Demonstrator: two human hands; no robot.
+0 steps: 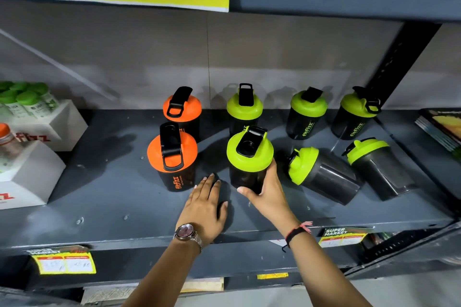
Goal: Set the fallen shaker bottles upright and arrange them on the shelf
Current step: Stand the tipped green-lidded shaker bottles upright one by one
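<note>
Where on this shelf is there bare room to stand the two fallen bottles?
Bare shelf runs along the front edge, left of the orange-lidded front bottle up to the white boxes. The right side is crowded: two fallen bottles lie below the back row. The right hand grips a green-lidded bottle.

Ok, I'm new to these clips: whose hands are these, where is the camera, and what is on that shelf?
There is no machine here. A person wears one camera on the head, looking down at their own two bare hands.

The dark metal shelf holds eight shaker bottles. Six stand upright: two with orange lids on the left, four with green lids. Two more green-lidded ones, the nearer fallen bottle and the far fallen bottle, lie on their sides at the right.

The right hand grips the front green bottle, which stands upright on the shelf. The left hand, with a wristwatch, rests flat on the shelf, holding nothing.

White product boxes sit at the far left.
</note>
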